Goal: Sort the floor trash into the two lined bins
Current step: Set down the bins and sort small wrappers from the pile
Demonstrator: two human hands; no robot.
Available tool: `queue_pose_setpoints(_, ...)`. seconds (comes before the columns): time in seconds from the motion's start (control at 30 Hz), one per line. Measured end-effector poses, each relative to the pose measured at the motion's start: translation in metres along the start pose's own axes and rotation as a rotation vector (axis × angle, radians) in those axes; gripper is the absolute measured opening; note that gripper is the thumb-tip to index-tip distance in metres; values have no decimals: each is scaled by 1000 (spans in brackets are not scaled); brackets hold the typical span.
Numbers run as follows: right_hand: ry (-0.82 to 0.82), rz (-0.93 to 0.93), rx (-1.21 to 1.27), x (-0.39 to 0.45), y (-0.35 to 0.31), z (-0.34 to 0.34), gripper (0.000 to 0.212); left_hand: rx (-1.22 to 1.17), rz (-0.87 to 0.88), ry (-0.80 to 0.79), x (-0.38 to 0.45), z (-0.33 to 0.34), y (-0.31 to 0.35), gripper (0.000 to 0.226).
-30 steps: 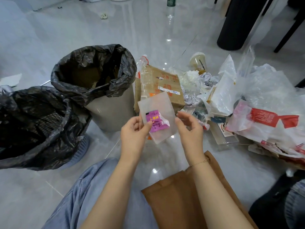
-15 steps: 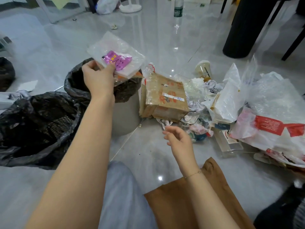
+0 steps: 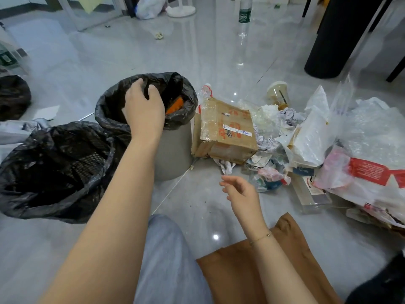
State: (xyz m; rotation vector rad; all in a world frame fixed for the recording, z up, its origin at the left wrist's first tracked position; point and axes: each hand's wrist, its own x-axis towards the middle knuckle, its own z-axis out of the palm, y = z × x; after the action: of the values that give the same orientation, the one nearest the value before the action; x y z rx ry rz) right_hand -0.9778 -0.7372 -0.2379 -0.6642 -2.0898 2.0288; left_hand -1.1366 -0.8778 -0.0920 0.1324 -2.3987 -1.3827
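Far across the glossy floor we see an upright clear bottle (image 3: 244,17), a white plastic bag (image 3: 150,6) to its left, a black cylindrical column (image 3: 338,38) at far right.

Two lined bins stand at left, the mesh bin (image 3: 54,170) nearer, the round bin (image 3: 173,150) behind it. A cardboard box (image 3: 225,130) leans just right of that, seemingly touching; the trash pile (image 3: 328,145) spreads rightward.

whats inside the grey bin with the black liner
Inside the grey bin, something orange shows beside the left hand. The hand and black liner cover everything else.
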Motion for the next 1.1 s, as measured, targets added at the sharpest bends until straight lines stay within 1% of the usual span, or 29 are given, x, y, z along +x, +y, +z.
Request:
queue_pose_setpoints(0.03, 7, 3, -1, 1, 0, -2, 23, -57, 40, 15, -7, -1, 0, 44)
queue_pose_setpoints(0.1, 29, 0, -8, 4, 2, -10, 24, -255, 75, 11, -30, 3, -3, 37)
queue_pose_setpoints(0.17, 70, -10, -29, 7, 5, -21, 24, -457, 58, -63, -65, 14, -10, 32)
queue_pose_setpoints(0.2, 91, -15, -55, 9, 6, -27, 24, -511, 33, -124, -84, 21, -17, 33)
queue_pose_setpoints(0.27, 145, -16, -149, 17, 15, -42, 23, -547, -75, -282, -119, 40, -38, 32)
queue_pose_setpoints(0.37, 274, -16, -293, 31, 31, -68, 29, -552, -362, -502, -156, 65, -70, 27)
queue_pose_setpoints(0.4, 320, -21, -346, 34, 36, -76, 33, -521, -423, -559, -162, 72, -78, 26)
queue_pose_setpoints(0.43, 362, -16, -399, 37, 41, -82, 37, -471, -444, -612, -165, 77, -84, 25)
queue_pose_setpoints(0.5, 442, 16, -474, 42, 46, -92, 46, -410, -432, -699, -167, 83, -91, 25)
queue_pose_setpoints(0.57, 503, 11, -590, 48, 46, -99, 55, -406, -450, -724, -167, 83, -96, 24)
queue_pose_setpoints(0.6, 504, 7, -698, 52, 46, -102, 57, -407, -487, -714, -167, 83, -100, 24)
queue_pose_setpoints(0.63, 480, 8, -828, 58, 46, -105, 54, -403, -535, -695, -167, 85, -104, 23)
queue_pose_setpoints(0.7, 402, 16, -1048, 68, 48, -109, 35, -408, -651, -640, -167, 90, -112, 22)
queue_pose_setpoints(0.73, 378, 20, -1103, 71, 49, -110, 25, -438, -719, -612, -166, 94, -115, 22)
queue_pose_setpoints(0.77, 368, 20, -1122, 73, 51, -111, 20, -487, -789, -587, -166, 97, -118, 21)
queue_pose_setpoints(0.83, 369, -15, -1095, 73, 56, -112, 17, -577, -902, -555, -166, 100, -121, 19)
queue_pose_setpoints(0.87, 373, -53, -1057, 70, 58, -112, 16, -590, -926, -553, -165, 101, -123, 18)
queue_pose_setpoints(0.97, 367, -201, -860, 61, 55, -111, 9, -572, -920, -589, -164, 101, -124, 16)
queue_pose_setpoints(1.03, 294, -277, -702, 53, 47, -106, 4, -575, -915, -642, -166, 100, -120, 19)
queue_pose_setpoints(1.1, 171, -299, -569, 43, 37, -99, 10, -594, -921, -709, -170, 100, -117, 24)
